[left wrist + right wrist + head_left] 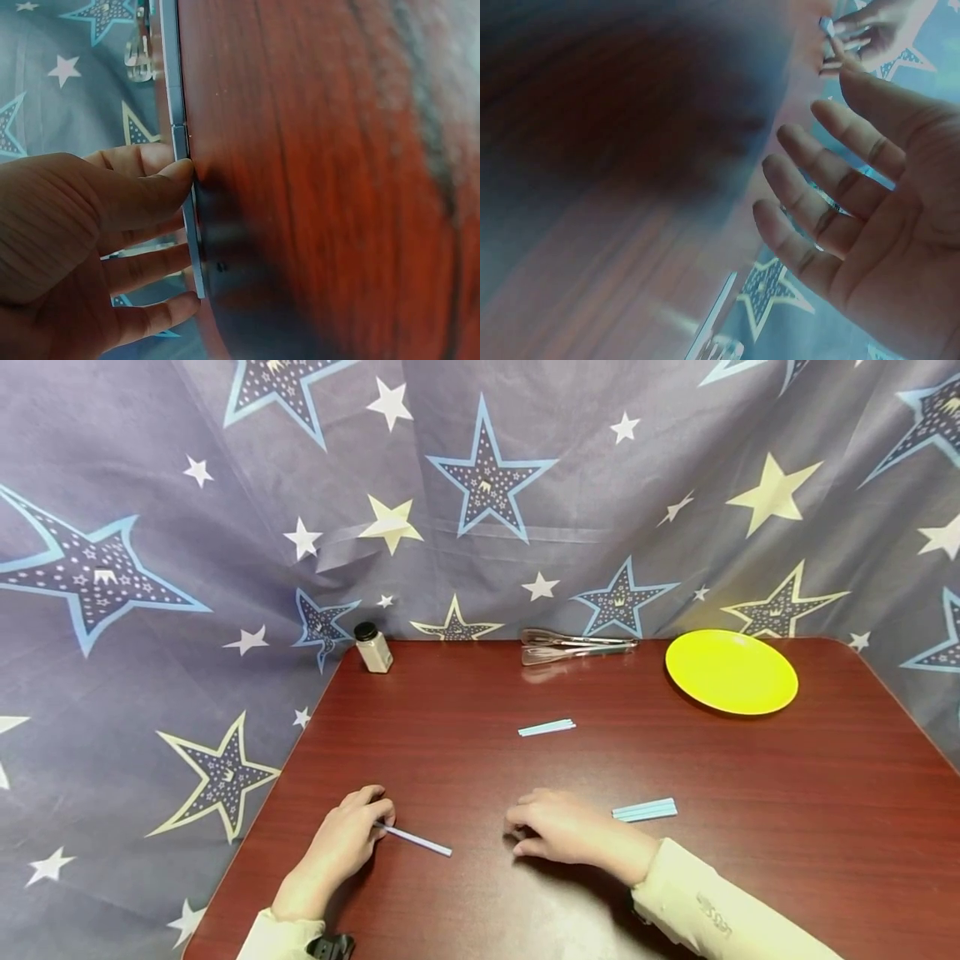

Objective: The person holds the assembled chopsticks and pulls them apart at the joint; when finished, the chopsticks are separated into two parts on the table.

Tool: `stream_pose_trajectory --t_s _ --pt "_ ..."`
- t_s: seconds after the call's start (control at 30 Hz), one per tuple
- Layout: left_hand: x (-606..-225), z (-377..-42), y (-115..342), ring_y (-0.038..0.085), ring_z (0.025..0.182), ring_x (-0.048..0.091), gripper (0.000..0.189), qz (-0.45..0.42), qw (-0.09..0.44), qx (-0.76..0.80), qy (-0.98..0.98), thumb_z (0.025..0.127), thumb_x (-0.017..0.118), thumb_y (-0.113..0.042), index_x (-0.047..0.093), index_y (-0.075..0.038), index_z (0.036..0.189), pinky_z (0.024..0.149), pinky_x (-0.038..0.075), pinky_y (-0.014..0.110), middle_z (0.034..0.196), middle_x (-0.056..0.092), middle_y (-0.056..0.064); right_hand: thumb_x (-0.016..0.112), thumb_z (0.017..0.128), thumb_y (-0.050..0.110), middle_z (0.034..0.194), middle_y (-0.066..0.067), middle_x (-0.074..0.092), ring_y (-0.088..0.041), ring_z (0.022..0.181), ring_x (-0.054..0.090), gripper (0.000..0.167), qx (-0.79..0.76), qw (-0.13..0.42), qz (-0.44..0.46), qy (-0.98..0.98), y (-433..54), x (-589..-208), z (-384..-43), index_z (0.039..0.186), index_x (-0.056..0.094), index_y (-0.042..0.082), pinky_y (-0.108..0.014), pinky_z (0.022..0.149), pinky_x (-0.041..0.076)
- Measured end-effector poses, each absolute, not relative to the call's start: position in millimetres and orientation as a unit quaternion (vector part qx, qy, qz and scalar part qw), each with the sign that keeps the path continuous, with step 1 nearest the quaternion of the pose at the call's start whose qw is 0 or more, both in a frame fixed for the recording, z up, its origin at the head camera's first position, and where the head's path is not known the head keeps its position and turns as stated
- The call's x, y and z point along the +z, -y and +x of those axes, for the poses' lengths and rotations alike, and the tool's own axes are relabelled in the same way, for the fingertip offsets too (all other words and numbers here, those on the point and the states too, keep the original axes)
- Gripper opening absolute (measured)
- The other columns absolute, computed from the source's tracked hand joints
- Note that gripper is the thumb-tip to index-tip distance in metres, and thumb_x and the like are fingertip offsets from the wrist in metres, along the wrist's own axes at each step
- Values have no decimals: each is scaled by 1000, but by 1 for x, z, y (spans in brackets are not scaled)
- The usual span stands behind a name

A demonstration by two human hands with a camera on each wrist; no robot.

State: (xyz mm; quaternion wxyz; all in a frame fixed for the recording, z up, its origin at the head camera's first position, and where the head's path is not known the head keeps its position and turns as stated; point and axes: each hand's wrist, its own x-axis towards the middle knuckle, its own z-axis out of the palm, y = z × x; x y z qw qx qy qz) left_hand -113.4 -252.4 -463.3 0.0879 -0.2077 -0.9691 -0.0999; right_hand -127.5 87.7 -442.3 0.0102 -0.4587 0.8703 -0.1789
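Note:
My left hand point(345, 839) is at the left of the table, pinching one end of a thin pale blue stick point(420, 841). In the left wrist view the thumb presses on the stick point(192, 240) with the fingers behind it, and a small joint line shows along the blue length. The right hand point(558, 829) hovers low over the table's middle, fingers loosely bent and apart; in the right wrist view nothing lies between them. Beside that wrist lies a group of several pale blue sticks point(645, 810). Farther back is another small group of such sticks point(547, 727).
A yellow plate point(731, 672) stands at the back right. Metal kitchen tools point(573, 647), like a whisk or tongs, lie at the back edge. A small jar with a black lid point(373, 648) sits at the back left corner. A star-patterned cloth point(487, 568) hangs behind the reddish-brown table point(450, 743).

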Motion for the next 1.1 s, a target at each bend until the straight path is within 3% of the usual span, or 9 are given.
stream_pose_trajectory --t_s 0.17,0.43,0.8,1.1 --pt "-463 -112 252 40 103 60 36 -207 93 -103 968 69 83 -1 54 -22 74 68 49 55 114 62 17 77 81 35 77 6 56 -6 71 48 27 -175 17 -464 -868 -61 -442 -127 85 59 16 -26 63 43" --pt "-463 -110 251 38 101 60 36 -206 101 -101 968 69 83 -1 54 -22 73 66 49 53 112 62 16 75 82 40 88 9 59 -4 79 55 32 -163 34 -452 -876 -20 -444 -122 103 65 18 -24 73 46" --pt "-463 -108 249 38 103 59 34 -192 98 -105 971 72 81 -1 54 -22 74 64 49 53 112 62 13 77 79 45 74 11 46 -8 66 52 38 -117 36 -399 -909 11 -449 -113 84 49 20 -26 60 43" --pt "-463 -108 249 37 101 61 34 -205 116 -97 967 71 80 0 54 -21 72 66 50 52 111 63 14 75 84 32 76 9 53 -11 74 60 19 -72 16 -384 -921 19 -451 -111 88 59 22 -27 64 47"
